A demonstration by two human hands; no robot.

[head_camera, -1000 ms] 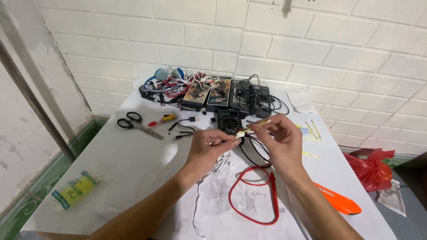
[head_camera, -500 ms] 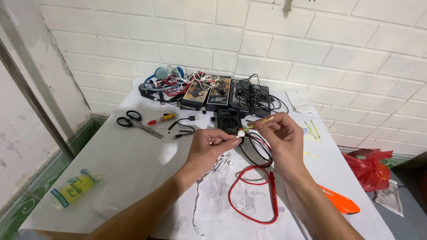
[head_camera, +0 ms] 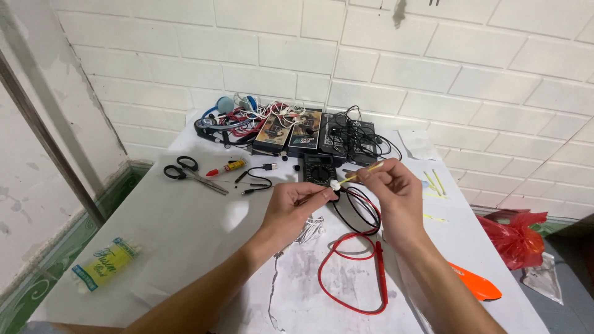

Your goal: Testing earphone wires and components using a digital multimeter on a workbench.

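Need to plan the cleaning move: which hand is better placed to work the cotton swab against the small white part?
Right. The right hand pinches the cotton swab with its tip at the small white part, which the left hand holds over the multimeter.

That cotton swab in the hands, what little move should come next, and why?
Probably a slow turn of the cotton swab by the right hand. Its white tip already sits at the small part pinched in the left hand, so no reaching is needed. Both hands hover just above the table, close to the black meter and red wire. What the small part is cannot be told.
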